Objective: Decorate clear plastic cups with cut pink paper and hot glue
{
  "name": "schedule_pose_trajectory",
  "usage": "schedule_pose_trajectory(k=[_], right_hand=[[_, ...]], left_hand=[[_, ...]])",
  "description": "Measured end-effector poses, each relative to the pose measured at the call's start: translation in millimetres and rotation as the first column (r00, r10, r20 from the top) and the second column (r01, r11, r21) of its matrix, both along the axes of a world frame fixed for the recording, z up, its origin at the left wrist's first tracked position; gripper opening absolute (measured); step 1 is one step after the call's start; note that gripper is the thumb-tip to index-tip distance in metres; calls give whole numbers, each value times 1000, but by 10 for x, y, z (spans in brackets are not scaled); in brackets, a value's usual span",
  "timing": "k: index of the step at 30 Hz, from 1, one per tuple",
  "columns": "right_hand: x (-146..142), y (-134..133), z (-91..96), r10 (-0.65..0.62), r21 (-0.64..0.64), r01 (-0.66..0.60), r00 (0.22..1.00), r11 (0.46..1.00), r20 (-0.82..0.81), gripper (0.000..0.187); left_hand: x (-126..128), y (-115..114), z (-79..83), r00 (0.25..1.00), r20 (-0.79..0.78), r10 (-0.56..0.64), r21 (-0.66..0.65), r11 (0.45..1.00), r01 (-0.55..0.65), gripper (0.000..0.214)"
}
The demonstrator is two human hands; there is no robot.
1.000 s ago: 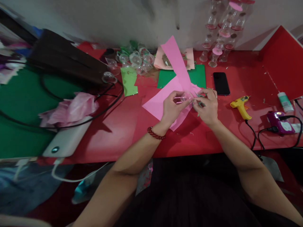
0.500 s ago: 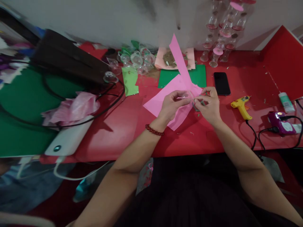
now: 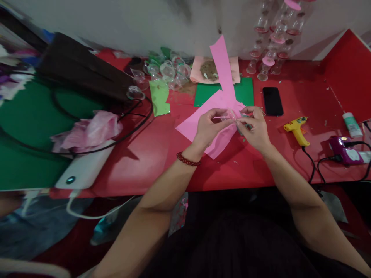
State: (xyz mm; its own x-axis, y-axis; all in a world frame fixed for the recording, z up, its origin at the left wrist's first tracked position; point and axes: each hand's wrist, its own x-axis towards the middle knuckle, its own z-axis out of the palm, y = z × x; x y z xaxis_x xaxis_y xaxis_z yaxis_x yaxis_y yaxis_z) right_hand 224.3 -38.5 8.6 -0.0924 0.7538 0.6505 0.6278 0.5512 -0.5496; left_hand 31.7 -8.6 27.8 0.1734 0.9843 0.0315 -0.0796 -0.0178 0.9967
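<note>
My left hand [image 3: 208,129], a red bead bracelet on its wrist, pinches a small clear plastic cup [image 3: 228,115] over a pink paper sheet [image 3: 197,122]. My right hand [image 3: 254,128] meets it fingertip to fingertip, its fingers closed on a small green piece [image 3: 245,126] that I cannot make out well. A long strip of the pink paper [image 3: 222,69] sticks up behind the hands. Both hands hover just above the red table [image 3: 139,162].
A black phone [image 3: 273,100], a yellow glue gun [image 3: 296,129] and a purple device [image 3: 344,150] with cables lie right. Green sheets [image 3: 245,91], clear cups [image 3: 169,72] and stacked cups [image 3: 268,58] stand behind. A dark bag [image 3: 78,69], pink cloth [image 3: 92,129] and a white box [image 3: 84,168] lie left.
The hands have stayed together with small finger movements. The upright pink strip has swung slightly to the right and stands higher.
</note>
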Motion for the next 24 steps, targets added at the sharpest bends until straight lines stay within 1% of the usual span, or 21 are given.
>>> schedule_pose_trajectory(k=[3, 8, 12, 15, 17, 20, 24], right_hand=[[-7, 4, -18, 1, 14, -1, 1000, 1000, -14, 11], [-10, 0, -33, -64, -2, 64, 998, 998, -21, 12], [18, 7, -27, -53, -25, 53, 999, 998, -2, 11], [21, 15, -38, -47, -18, 47, 999, 999, 5, 10], [3, 17, -48, -60, -16, 60, 998, 998, -21, 10], [-37, 11, -55, -92, -47, 89, 992, 995, -81, 8], [-80, -8, -43, -86, -120, 66, 981, 991, -171, 8]], left_hand=[[12, -7, -11, 1000, -1, 1, -1, 1000, -1, 51], [27, -20, -49, 1000, -20, -2, 49, 999, 3, 51], [18, -19, -56, 1000, -13, 3, 73, 997, -2, 48], [8, -11, -49, 999, 34, -23, 52, 998, 21, 47], [1, 1, -49, 997, 60, -47, 31, 999, 45, 45], [-9, 27, -67, 995, 73, -65, 13, 998, 64, 42], [-10, 51, -99, 987, 132, -87, -18, 996, 90, 38]])
